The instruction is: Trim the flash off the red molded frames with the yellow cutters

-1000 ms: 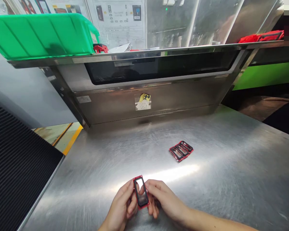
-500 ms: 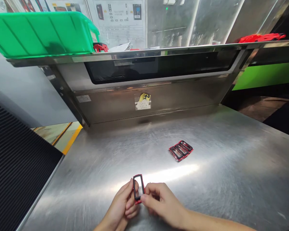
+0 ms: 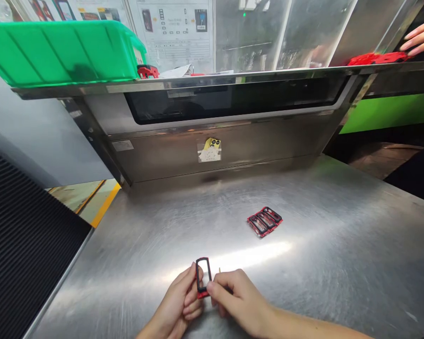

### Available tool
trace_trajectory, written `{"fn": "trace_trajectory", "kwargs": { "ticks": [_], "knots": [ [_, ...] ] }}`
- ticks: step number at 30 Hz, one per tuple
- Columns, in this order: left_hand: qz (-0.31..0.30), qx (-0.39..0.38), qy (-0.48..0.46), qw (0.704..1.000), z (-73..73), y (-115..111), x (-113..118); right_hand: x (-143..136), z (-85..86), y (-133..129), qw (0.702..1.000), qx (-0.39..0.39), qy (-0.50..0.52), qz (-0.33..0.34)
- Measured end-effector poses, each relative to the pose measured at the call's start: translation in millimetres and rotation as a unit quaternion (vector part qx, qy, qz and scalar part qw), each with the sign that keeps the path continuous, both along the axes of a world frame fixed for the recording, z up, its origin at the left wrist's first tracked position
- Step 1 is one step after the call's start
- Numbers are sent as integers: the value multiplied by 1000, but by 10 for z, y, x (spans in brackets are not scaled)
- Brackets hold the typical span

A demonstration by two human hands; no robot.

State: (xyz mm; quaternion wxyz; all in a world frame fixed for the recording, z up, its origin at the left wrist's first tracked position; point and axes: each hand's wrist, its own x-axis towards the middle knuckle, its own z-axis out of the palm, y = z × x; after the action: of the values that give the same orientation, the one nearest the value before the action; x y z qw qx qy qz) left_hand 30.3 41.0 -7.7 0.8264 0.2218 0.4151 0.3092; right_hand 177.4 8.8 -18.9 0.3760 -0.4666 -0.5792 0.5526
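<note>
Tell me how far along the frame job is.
Done: no piece is clearly finished. In hand: one black-and-red frame, gripped by the left hand, with the right hand at its lower corner. Remaining: possibly the three similar frames on the bench; detail too small to judge.

Steel shelf (image 3: 240,78) above brushed-metal tabletop (image 3: 144,212); yellow-striped floor (image 3: 108,202) at left

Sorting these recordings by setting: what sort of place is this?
Probably a factory assembly workstation: a bare metal workbench, a green plastic bin on the shelf above, and a printed diagram sheet behind it.
</note>
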Motion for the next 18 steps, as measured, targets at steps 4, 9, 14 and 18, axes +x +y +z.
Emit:
{"fn": "trace_trajectory", "kwargs": {
  "ticks": [4, 9, 14, 18],
  "knots": [
    [-8, 0, 0, 1000, -37, -8, -22, -5, -43, 4, 998, -41, 35, 13],
    [-23, 31, -31, 999, -89, -24, -66, -6, -7, 9, 999, -8, 31, 26],
    [-50, 31, -28, 998, -105, -10, -82, 0, 0, -7, 999, 6, 4, 32],
    [-57, 26, -28, 998, -65, 4, -80, 32, 12, -3, 999, 28, 13, -25]
  ]
}}
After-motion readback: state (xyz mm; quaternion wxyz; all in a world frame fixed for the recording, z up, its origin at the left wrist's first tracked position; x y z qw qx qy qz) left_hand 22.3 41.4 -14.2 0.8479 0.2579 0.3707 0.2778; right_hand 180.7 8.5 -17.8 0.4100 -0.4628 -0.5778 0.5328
